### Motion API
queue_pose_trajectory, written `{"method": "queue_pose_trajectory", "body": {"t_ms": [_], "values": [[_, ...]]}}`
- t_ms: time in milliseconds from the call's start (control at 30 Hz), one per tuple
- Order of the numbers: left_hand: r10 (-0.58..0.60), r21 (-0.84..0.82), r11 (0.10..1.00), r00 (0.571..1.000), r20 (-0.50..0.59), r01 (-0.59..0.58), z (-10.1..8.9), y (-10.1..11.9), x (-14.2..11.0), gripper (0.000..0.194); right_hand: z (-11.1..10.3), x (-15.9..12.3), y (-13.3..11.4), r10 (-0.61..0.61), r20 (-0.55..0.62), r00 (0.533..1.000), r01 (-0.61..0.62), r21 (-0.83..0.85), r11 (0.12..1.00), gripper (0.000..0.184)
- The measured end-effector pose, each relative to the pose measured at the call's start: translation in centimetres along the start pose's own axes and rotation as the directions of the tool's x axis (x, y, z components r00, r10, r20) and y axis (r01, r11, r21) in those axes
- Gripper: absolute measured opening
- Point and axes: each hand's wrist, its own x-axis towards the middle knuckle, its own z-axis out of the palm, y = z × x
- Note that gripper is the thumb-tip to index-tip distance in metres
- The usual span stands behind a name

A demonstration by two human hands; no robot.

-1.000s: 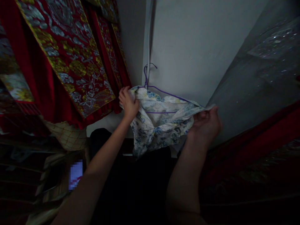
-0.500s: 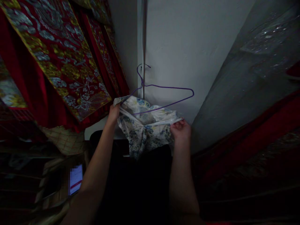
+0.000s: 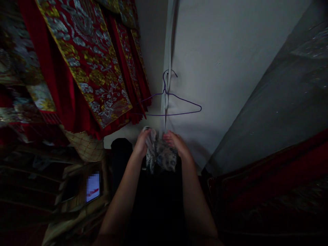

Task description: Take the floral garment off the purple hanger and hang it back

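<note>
A pale floral garment (image 3: 166, 159) with dark bluish print hangs bunched and slightly blurred in front of my dark clothing. My left hand (image 3: 142, 142) is closed on its whitish upper edge at the left. At the garment's upper right, my right hand (image 3: 175, 141) lies with fingers stretched out toward the left, against or just over the cloth; whether they touch it is hard to make out. Above both hands, a thin purple hanger (image 3: 183, 114) hangs bare, apart from the garment, its left end near the red drapery.
Red cloth embroidered in gold and silver (image 3: 94, 75) hangs at the left. A lit phone (image 3: 92, 187) lies on a wooden stand (image 3: 77, 205) at lower left. The pale wall (image 3: 217, 51) rises ahead; a sheer grey covering (image 3: 269, 102) slants down on the right.
The garment, stretched wide between both hands around the hanger's lower part, has come down off it and is now bunched. My hands have moved closer together and lower.
</note>
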Motion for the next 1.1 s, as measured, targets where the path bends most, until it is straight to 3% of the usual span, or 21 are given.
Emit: {"method": "queue_pose_trajectory", "body": {"t_ms": [33, 67, 133, 167, 200, 233, 300, 367, 433, 500, 533, 600, 667, 767, 833, 933, 1000, 1100], "values": [[0.042, 0.151, 0.987, 0.997, 0.067, -0.052, 1.0, -0.1, -1.3, 0.019, 0.5, -0.3, 0.0, 0.027, 0.104, 0.994, -0.028, 0.016, 0.999, 0.042], [0.105, 0.378, 0.91, 0.978, 0.182, -0.168, 2.0, -0.2, -2.8, 0.021, 0.9, -0.6, -0.1, 0.04, 0.198, 0.979, -0.053, 0.065, 0.996, 0.047], [0.179, 0.688, 0.548, 0.87, 0.459, -0.475, 3.6, 0.3, -5.6, 0.025, 1.4, -1.2, -0.7, 0.024, 0.363, 0.931, -0.105, 0.205, 0.973, 0.054], [0.171, 0.717, 0.369, 0.802, 0.573, -0.591, 4.2, 0.7, -6.8, 0.026, 1.5, -1.5, -1.2, 0.011, 0.421, 0.907, -0.139, 0.276, 0.951, 0.056], [0.168, 0.7, 0.254, 0.744, 0.647, -0.667, 4.6, 1.2, -7.7, 0.026, 1.3, -1.8, -1.8, 0.004, 0.467, 0.884, -0.177, 0.328, 0.928, 0.057], [0.184, 0.673, 0.192, 0.699, 0.691, -0.715, 4.9, 1.8, -8.2, 0.027, 1.0, -2.2, -2.4, 0.001, 0.503, 0.864, -0.212, 0.363, 0.908, 0.057], [0.275, 0.641, 0.155, 0.656, 0.703, -0.752, 5.1, 2.8, -8.3, 0.03, 0.4, -2.8, -3.3, 0.004, 0.532, 0.847, -0.252, 0.396, 0.883, 0.055], [0.38, 0.639, 0.198, 0.659, 0.649, -0.743, 4.9, 3.3, -7.3, 0.039, 0.0, -3.5, -4.0, 0.029, 0.527, 0.849, -0.276, 0.396, 0.876, 0.047], [0.343, 0.607, 0.395, 0.724, 0.599, -0.69, 4.6, 3.0, -5.9, 0.056, 0.2, -4.3, -4.3, 0.067, 0.509, 0.858, -0.294, 0.38, 0.877, 0.036], [0.124, 0.541, 0.668, 0.794, 0.595, -0.51, 4.3, 2.1, -4.8, 0.079, 0.6, -5.2, -4.5, 0.085, 0.503, 0.86, -0.302, 0.367, 0.88, 0.029], [-0.004, 0.523, 0.755, 0.795, 0.606, -0.395, 4.2, 1.6, -4.4, 0.09, 0.8, -5.6, -4.7, 0.085, 0.514, 0.854, -0.303, 0.356, 0.884, 0.029], [-0.191, 0.566, 0.777, 0.754, 0.629, -0.276, 3.9, 0.8, -3.9, 0.1, 0.8, -6.5, -5.2, 0.066, 0.551, 0.832, -0.286, 0.324, 0.902, 0.035], [-0.285, 0.666, 0.66, 0.703, 0.651, -0.349, 3.2, 0.6, -3.6, 0.087, 0.1, -7.1, -5.9, 0.02, 0.57, 0.821, -0.225, 0.291, 0.93, 0.042], [-0.434, 0.775, 0.34, 0.642, 0.632, -0.533, 1.5, 2.2, -3.0, 0.064, -1.9, -7.4, -7.5, -0.079, 0.507, 0.858, -0.064, 0.259, 0.964, 0.044], [-0.474, 0.784, 0.139, 0.655, 0.589, -0.605, 0.3, 4.2, -2.6, 0.063, -3.5, -7.4, -8.8, -0.147, 0.389, 0.91, 0.059, 0.23, 0.971, 0.041], [-0.378, 0.76, -0.101, 0.732, 0.567, -0.642, -1.1, 7.9, -2.2, 0.058, -5.5, -7.0, -10.9, -0.307, 0.167, 0.937, 0.282, 0.157, 0.946, 0.031], [-0.34, 0.75, -0.202, 0.763, 0.55, -0.63, -1.8, 10.1, -2.1, 0.051, -6.1, -6.2, -12.0, -0.467, 0.032, 0.884, 0.463, 0.081, 0.882, 0.022], [-0.374, 0.762, -0.253, 0.787, 0.491, -0.596, -2.7, 12.0, -2.1, 0.043, -5.2, -3.9, -12.6, -0.672, -0.135, 0.728, 0.669, -0.074, 0.739, 0.019]]}}
